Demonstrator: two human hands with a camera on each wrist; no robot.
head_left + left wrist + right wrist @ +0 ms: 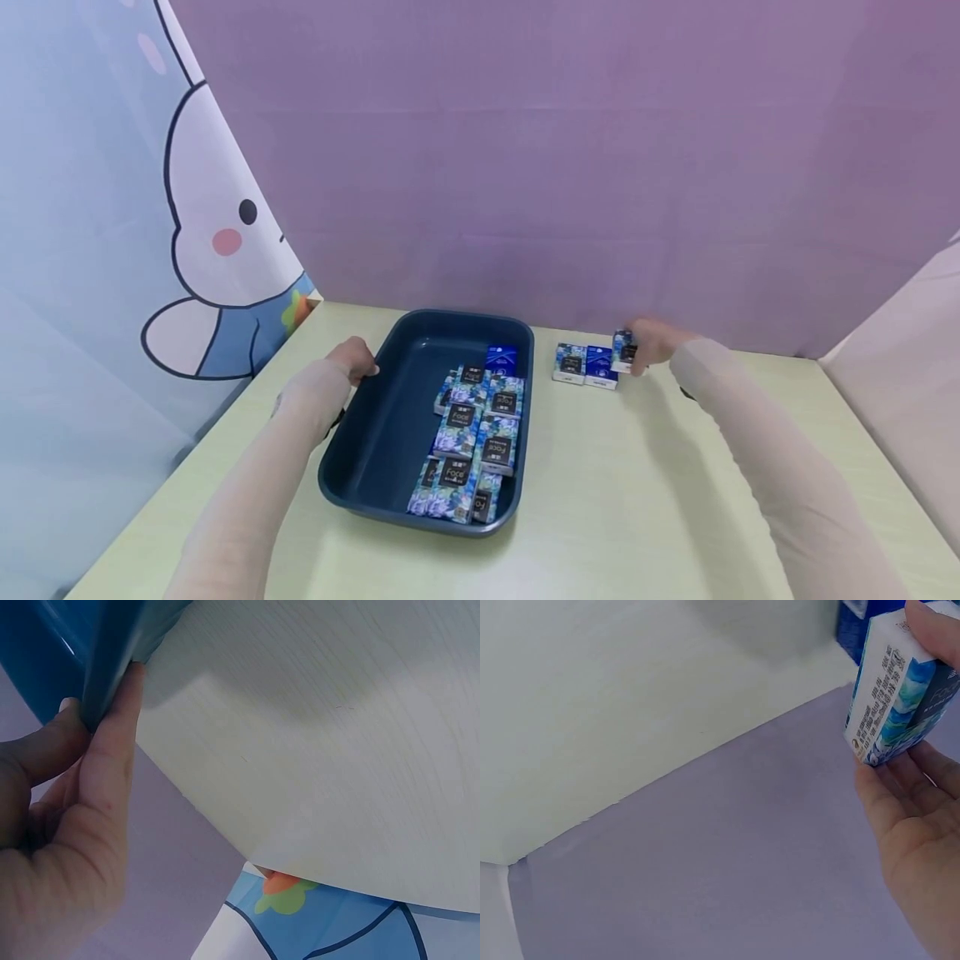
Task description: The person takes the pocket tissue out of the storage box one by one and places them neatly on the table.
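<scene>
My left hand (354, 360) pinches the left rim of a dark blue plastic tub (367, 433), thumb inside and fingers outside in the left wrist view. Several floral tissue packs (457, 429) lie piled along the tub's right side, with a plain blue pack (501, 360) at the far end. At the back of the table, my right hand (651, 343) grips a small floral tissue pack (900, 694) by its ends between thumb and fingers. Just left of it lie a blue pack (602, 367) and another floral pack (570, 363) side by side.
The pale wood-grain table (600, 500) ends at a purple cloth backdrop (570, 167) close behind the packs. A light blue curtain with a cartoon figure (225, 192) hangs on the left, and a white sheet (900, 308) on the right.
</scene>
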